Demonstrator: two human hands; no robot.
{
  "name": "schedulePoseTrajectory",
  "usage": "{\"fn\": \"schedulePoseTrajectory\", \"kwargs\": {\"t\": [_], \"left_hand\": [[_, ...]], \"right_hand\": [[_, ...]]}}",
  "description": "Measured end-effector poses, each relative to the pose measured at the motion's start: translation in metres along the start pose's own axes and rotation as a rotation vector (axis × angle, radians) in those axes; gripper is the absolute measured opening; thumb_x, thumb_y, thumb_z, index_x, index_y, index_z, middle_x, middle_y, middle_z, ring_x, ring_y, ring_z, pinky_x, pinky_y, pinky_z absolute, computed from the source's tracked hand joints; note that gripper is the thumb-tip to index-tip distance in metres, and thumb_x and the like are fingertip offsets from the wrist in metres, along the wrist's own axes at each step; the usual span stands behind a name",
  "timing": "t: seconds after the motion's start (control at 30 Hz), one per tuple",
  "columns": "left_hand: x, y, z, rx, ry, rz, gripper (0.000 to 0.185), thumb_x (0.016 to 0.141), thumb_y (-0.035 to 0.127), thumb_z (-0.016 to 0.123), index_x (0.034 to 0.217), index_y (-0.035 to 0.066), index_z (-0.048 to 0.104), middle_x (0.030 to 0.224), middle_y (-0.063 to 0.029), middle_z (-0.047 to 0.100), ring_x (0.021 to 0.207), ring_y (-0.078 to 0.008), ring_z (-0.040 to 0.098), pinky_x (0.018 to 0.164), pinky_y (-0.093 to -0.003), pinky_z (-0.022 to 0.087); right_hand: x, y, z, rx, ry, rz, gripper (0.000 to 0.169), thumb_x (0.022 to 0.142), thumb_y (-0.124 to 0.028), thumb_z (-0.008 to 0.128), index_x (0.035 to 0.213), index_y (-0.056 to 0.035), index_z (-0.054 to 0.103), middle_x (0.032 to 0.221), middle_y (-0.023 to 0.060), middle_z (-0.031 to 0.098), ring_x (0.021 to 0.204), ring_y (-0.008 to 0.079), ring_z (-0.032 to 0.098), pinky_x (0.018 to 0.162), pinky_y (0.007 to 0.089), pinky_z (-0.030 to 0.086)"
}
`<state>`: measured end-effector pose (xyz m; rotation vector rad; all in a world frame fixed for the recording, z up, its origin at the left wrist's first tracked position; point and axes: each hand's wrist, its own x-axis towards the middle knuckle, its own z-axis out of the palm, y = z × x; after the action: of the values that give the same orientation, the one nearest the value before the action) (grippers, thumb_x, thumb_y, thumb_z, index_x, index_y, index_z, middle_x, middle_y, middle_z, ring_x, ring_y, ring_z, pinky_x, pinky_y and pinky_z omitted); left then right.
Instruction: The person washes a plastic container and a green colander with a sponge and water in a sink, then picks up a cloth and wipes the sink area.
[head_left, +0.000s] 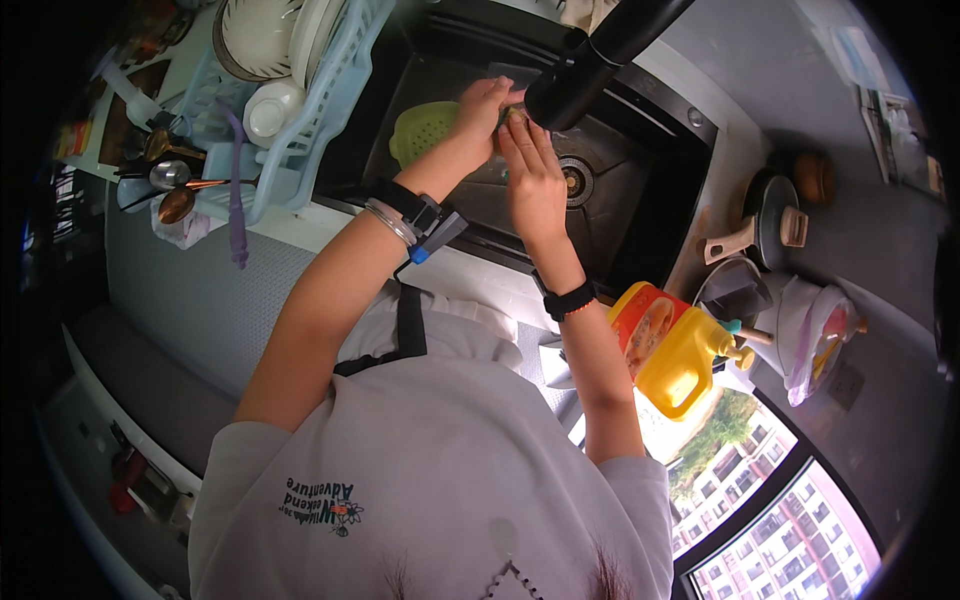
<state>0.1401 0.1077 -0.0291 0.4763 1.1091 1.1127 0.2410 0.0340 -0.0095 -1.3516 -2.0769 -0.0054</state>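
Observation:
Over the black sink (630, 180), my left hand (480, 112) and my right hand (532, 154) meet just beside the black faucet head (559, 97). Between their fingers is a small yellowish-green thing (514, 114), mostly covered, so its kind cannot be told. The fingers of my right hand lie nearly straight across it, and my left hand holds it from the other side. A light green plastic colander (422, 133) sits in the sink to the left, partly behind my left wrist. The round drain strainer (576, 180) shows to the right of my right hand.
At the left stands a light blue dish rack (330, 112) with plates (259, 37), a white bowl (274, 112) and spoons (171, 175). Right of the sink are a yellow pump jug (679, 360), a frying pan (772, 217) and a pot. The faucet overhangs the sink close to my hands.

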Motion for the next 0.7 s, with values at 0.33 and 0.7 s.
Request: {"fn": "schedulePoseTrajectory", "kwargs": {"t": [0.33, 0.7], "left_hand": [[-0.008, 0.006, 0.0, -0.066, 0.099, -0.102, 0.032, 0.098, 0.028, 0.027, 0.115, 0.002, 0.033, 0.109, -0.018, 0.058, 0.096, -0.0268, 0.058, 0.079, -0.0372, 0.049], [-0.016, 0.018, 0.0, -0.428, 0.314, -0.203, 0.038, 0.098, 0.026, 0.019, 0.105, -0.005, 0.04, 0.109, -0.0211, 0.056, 0.103, -0.0275, 0.056, 0.089, -0.0363, 0.049]], "right_hand": [[-0.003, 0.008, 0.0, 0.018, 0.024, 0.111, 0.04, 0.068, 0.009, 0.053, 0.106, -0.0019, 0.059, 0.118, 0.0116, 0.055, 0.11, 0.0303, 0.052, 0.084, 0.0367, 0.048], [-0.003, 0.001, 0.001, 0.093, 0.085, 0.24, 0.038, 0.074, 0.009, 0.051, 0.11, -0.0019, 0.058, 0.115, 0.0161, 0.055, 0.107, 0.034, 0.053, 0.085, 0.0376, 0.048]]}}
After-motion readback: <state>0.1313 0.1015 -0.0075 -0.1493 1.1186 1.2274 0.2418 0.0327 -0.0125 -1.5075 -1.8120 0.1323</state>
